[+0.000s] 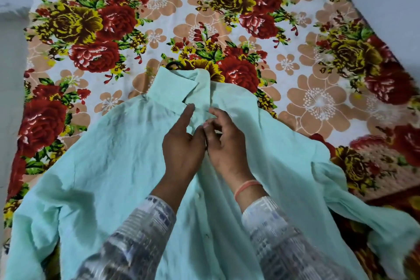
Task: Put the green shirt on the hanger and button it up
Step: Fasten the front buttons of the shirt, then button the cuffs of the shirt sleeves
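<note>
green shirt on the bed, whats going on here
A person is buttoning the green shirt, which lies front-up on a floral bedsheet. A black hanger hook pokes out above the collar, so the hanger seems to be inside. The left hand and right hand pinch the front edges together just below the collar, apparently at a top button.

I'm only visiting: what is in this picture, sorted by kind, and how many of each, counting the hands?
green shirt: 1
hanger, only its black hook showing: 1
hands: 2, left hand and right hand, both pinching the shirt front
orange wristband: 1
floral sheet: 1
Total: 6
</note>
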A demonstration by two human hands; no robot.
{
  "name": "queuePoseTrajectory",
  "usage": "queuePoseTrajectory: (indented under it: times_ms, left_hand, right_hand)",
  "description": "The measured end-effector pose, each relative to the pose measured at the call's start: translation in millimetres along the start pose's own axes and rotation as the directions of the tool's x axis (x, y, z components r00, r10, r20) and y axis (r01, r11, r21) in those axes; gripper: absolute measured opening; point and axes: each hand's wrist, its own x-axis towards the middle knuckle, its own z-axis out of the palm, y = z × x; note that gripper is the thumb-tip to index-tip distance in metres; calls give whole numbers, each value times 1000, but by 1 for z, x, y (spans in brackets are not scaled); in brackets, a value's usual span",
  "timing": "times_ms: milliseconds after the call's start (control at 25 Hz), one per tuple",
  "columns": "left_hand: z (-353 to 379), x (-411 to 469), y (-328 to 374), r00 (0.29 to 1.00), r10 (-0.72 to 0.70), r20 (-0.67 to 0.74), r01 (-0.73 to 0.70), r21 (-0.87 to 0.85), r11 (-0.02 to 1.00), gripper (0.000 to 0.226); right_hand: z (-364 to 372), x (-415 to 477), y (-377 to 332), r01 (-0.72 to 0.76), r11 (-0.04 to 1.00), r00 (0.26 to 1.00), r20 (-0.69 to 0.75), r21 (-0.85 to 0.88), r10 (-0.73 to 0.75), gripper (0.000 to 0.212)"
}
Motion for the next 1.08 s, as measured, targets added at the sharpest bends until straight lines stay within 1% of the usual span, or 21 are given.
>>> queuePoseTrajectory:
  times_ms: [40, 120, 240, 360, 440, 480, 560, 600, 640, 680, 720, 760, 800, 840, 880, 920, 960, 1000, 1040, 1080]
  left_hand:
    - [10, -13, 9, 1000, 25, 14, -25, -19, 1000, 54]
    - [28, -35, 22, 997, 45, 70, -41, -56, 998, 45]
    - [60, -66, 30, 980, 83, 183, -63, -110, 992, 36]
    - [106, -108, 35, 942, 110, 317, -68, -139, 988, 31]
    - [144, -147, 38, 912, 101, 397, -54, -129, 990, 29]
    - [161, -164, 37, 899, 95, 428, -46, -125, 991, 28]
    - [196, -208, 38, 865, 76, 496, -24, -111, 994, 21]
    - [208, -227, 39, 845, 62, 531, -14, -95, 995, 14]
    - [222, -249, 41, 822, 46, 568, -8, -69, 998, 11]
    - [235, -270, 45, 806, 17, 592, -18, -5, 1000, 20]
    - [246, -287, 49, 797, -26, 603, -24, 75, 997, 32]
    - [257, -300, 51, 796, -81, 600, -10, 147, 989, 41]
    - [269, -311, 52, 800, -126, 587, 17, 187, 982, 48]
    - [280, -320, 54, 810, -159, 565, 52, 201, 978, 51]
    - [288, -326, 56, 827, -181, 532, 97, 182, 979, 51]
    - [294, -330, 58, 839, -212, 502, 164, 138, 977, 47]
    - [299, -330, 58, 842, -241, 483, 239, 67, 969, 41]
    - [302, -333, 61, 839, -265, 476, 313, -22, 950, 34]
    - [304, -336, 63, 834, -279, 476, 378, -126, 917, 26]
    - [305, -340, 67, 827, -280, 487, 435, -239, 868, 20]
  right_hand:
    - [-12, -9, 3, 12, 1000, 999, -44, 1, -12, 35]
    - [-41, -25, 11, 2, 1000, 992, -124, -28, -5, 36]
    - [-87, -55, 30, -85, 994, 973, -220, -66, 68, 38]
    - [-132, -88, 54, -153, 986, 942, -310, -66, 125, 39]
    - [-174, -117, 77, -151, 980, 911, -403, -128, 87, 37]
    - [-196, -133, 88, -148, 971, 883, -467, -189, 44, 33]
    - [-249, -175, 112, -224, 934, 786, -619, -279, 3, 30]
    - [-274, -193, 125, -285, 918, 729, -684, -276, 21, 32]
    - [-300, -210, 142, -372, 896, 678, -731, -244, 82, 35]
    - [-321, -222, 162, -471, 859, 642, -745, -199, 180, 38]
    - [-337, -228, 177, -568, 808, 629, -714, -153, 307, 44]
    - [-348, -228, 190, -631, 767, 643, -630, -114, 435, 54]
    - [-355, -227, 199, -664, 743, 667, -516, -85, 538, 65]
    - [-358, -226, 207, -678, 732, 689, -405, -68, 601, 69]
    - [-360, -226, 217, -675, 735, 712, -318, -61, 626, 63]
    - [-362, -226, 218, -655, 755, 733, -279, -41, 621, 50]
    - [-364, -227, 209, -629, 777, 746, -268, 21, 610, 35]
    - [-371, -230, 202, -603, 784, 743, -251, 148, 620, 24]
    - [-383, -235, 196, -570, 754, 726, -230, 327, 648, 14]
    - [-393, -238, 197, -528, 672, 686, -207, 519, 698, 7]
